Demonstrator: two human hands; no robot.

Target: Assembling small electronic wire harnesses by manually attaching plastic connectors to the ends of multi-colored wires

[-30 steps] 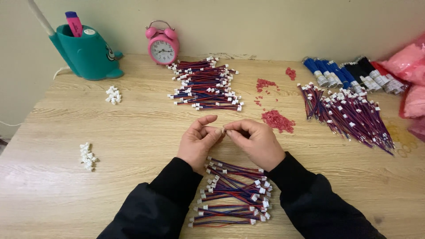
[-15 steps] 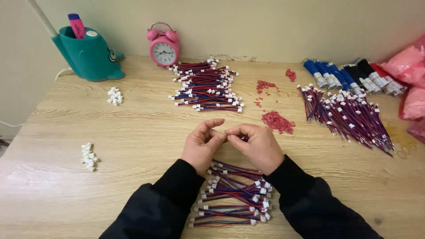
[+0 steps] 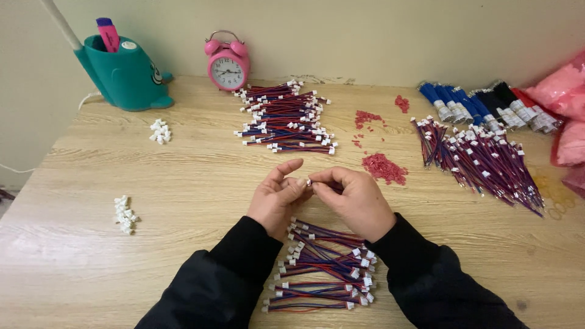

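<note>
Light wooden table point(image 3: 152, 183) pushed up against a plain cream wall, and it's pretty busy up top. Both hands meet over the middle of it: the left hand point(image 3: 277, 198) and right hand point(image 3: 353, 201) are pinched together at the fingertips around a tiny white connector point(image 3: 308, 181), thumbs and index fingers closed on it from either side. It's too small to tell whether a wire is attached. Both arms are in black sleeves point(image 3: 225, 274).

Right under the wrists, nearest the table edge, lies a pile of short red and blue wires with white plugs point(image 3: 323, 268) (stacked roughly crosswise, ends sticking out both sides). A similar, bigger pile point(image 3: 286, 119) sits further back near the wall, just beside a pink alarm clock point(image 3: 227, 64). Left of that is a teal whale-shaped pen holder point(image 3: 125, 76) with a pink marker point(image 3: 108, 33) in it.

On the left side there are two little heaps of loose white connectors, one point(image 3: 159, 131) near the holder and one point(image 3: 125, 213) closer to the front. Off to the right: small red bits point(image 3: 384, 167) in a heap, a long fan of wires point(image 3: 481, 161), a row of blue and black rolls point(image 3: 481, 103), and pink bags point(image 3: 563, 97) at the edge.
</note>
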